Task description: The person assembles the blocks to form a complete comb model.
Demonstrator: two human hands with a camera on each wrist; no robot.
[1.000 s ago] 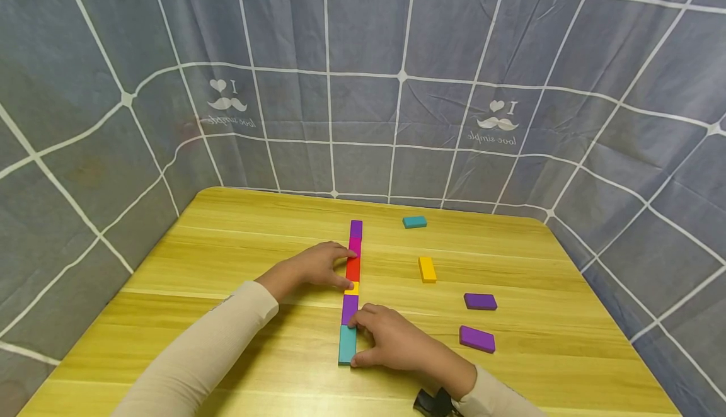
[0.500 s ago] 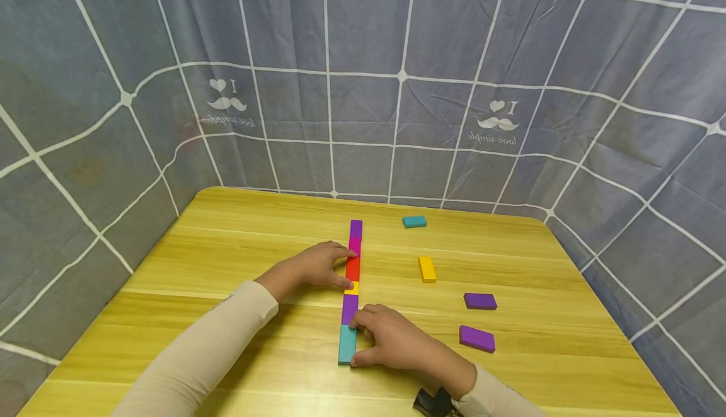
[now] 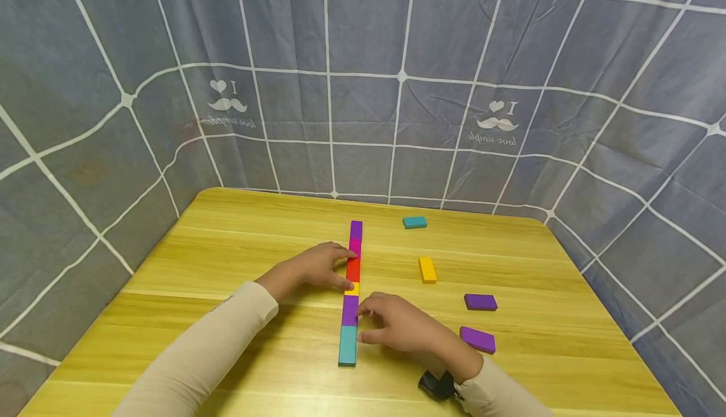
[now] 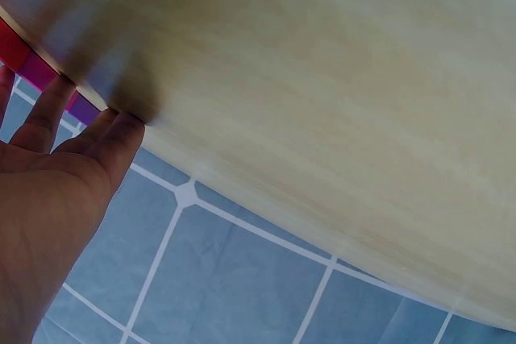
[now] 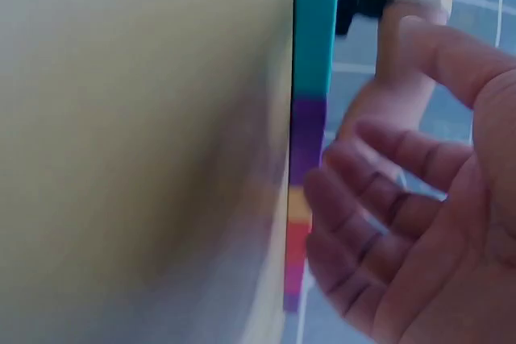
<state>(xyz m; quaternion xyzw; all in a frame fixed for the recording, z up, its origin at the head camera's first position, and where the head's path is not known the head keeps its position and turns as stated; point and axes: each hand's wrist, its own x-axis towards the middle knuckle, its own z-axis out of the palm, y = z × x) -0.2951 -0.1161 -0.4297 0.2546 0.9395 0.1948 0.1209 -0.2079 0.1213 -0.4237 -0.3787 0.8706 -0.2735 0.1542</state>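
Observation:
Flat coloured blocks lie end to end in a straight row on the table: a far purple block, a magenta block, a red block, a yellow block, a near purple block and a teal block. My left hand rests against the row, thumb at the yellow block and fingertips at the magenta one, partly covering both. Just right of the near purple and teal blocks is my right hand, holding nothing. The right wrist view shows its loosely bent fingers apart from the row.
On the right of the wooden table lie a loose teal block, a yellow block and two purple blocks. A grey gridded curtain hangs around the back and sides.
My right hand has come off the teal block, moving up and slightly right. My left hand and the row have stayed in place.

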